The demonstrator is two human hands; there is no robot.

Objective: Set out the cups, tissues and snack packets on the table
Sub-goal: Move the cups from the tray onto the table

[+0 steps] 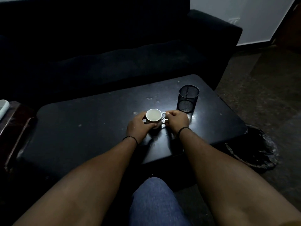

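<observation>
So the white cup (153, 116) is sitting upright on the dark desk (91, 128), and you're handling it from both sides. Your left hand (139, 126) is wrapping its grip around the cup's body, fingers curling round the near side. Your right hand (176, 120) is pinching the cup's handle, so that grip is clamping on it too. Just past the cup, beyond your right hand, a black mesh pen holder (188, 98) is standing upright on the desk. Behind the cup, off the desk's far edge, a dark sofa (114, 54) is filling the background. You're wearing thin black bands on both wrists.
</observation>
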